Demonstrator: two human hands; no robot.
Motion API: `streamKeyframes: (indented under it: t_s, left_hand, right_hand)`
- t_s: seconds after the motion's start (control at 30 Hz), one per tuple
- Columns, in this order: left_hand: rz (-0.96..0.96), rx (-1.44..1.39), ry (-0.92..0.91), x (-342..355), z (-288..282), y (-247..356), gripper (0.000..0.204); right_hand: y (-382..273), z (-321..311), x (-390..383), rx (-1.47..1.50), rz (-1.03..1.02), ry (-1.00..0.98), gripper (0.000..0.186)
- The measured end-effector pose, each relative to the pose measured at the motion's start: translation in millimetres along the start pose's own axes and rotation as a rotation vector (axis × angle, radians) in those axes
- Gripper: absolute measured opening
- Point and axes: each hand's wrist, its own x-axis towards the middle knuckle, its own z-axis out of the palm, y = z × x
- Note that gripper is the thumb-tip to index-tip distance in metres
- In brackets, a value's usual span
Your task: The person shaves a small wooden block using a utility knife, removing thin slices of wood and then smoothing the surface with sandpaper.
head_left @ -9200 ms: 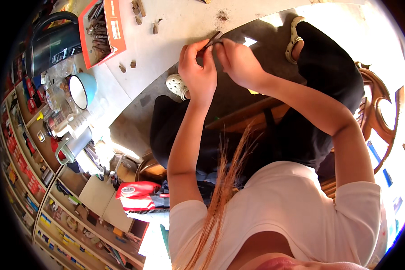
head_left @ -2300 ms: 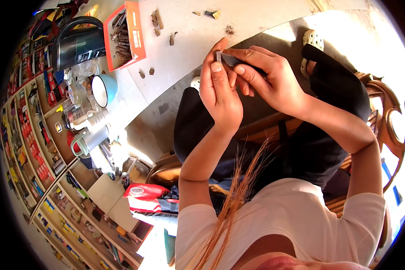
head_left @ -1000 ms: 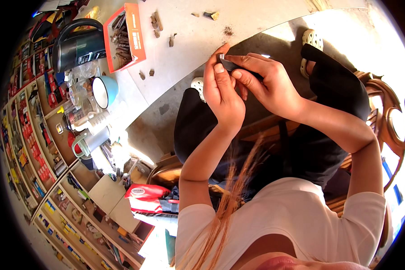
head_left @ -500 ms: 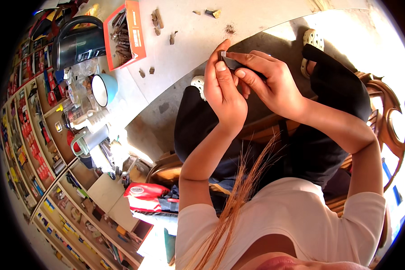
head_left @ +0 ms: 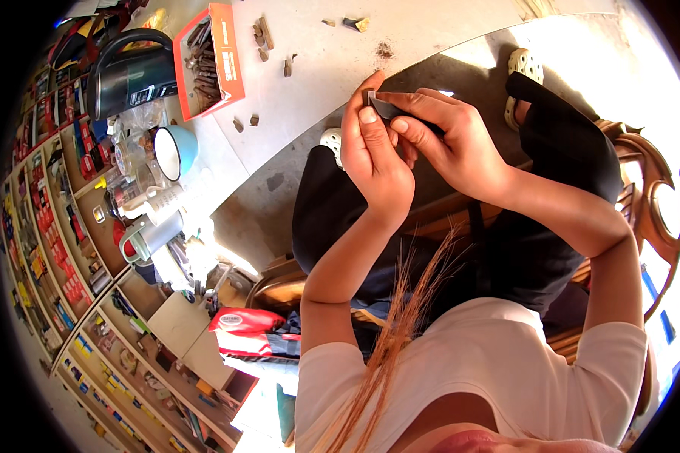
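My left hand [head_left: 376, 155] is closed, thumb and forefinger pinching a small dark brownish piece [head_left: 367, 98] beyond the table edge. Its far side is hidden by the fingers. In my right hand [head_left: 461, 140] is a dark grey, flat blade-like tool [head_left: 386, 110], with forefinger and thumb along it and its end against the small piece. What kind of tool it is cannot be made out, as the palm covers the rest. Just past the hands, brown dust [head_left: 384, 50] lies on the white table [head_left: 310, 98].
An orange box [head_left: 230, 57] of brown stick-like pieces stands on the table, with several loose brown bits [head_left: 261, 34] nearby. A black kettle [head_left: 132, 79], a blue cup [head_left: 178, 151] and a grey mug [head_left: 159, 232] are at the left. Shelves [head_left: 91, 302] line that side.
Both hands have shifted very slightly left and down, with the tool and the small piece still between them. The things on the table have not moved.
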Motion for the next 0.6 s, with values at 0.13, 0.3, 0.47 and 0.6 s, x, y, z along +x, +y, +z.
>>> streamKeyframes:
  t_s: [0.13,0.3,0.47,0.6]
  left_hand:
    - [0.006,0.005,-0.002,-0.6,1.0,-1.7,0.037]
    - [0.026,0.03,-0.007,-0.8,1.4,-3.8,0.037]
    - [0.155,0.14,-0.017,-3.8,5.4,-8.7,0.039]
    - [-0.008,-0.081,-0.031,-1.5,0.5,4.1,0.041]
  right_hand:
    - [0.8,0.5,-0.8,0.001,0.011,0.007,0.028]
    - [0.2,1.3,-1.2,-0.019,0.013,0.036,0.028]
    - [-4.7,0.9,-2.3,0.113,0.192,0.096,0.026]
    - [-4.9,-3.9,-0.8,-0.035,-0.012,0.059,0.032]
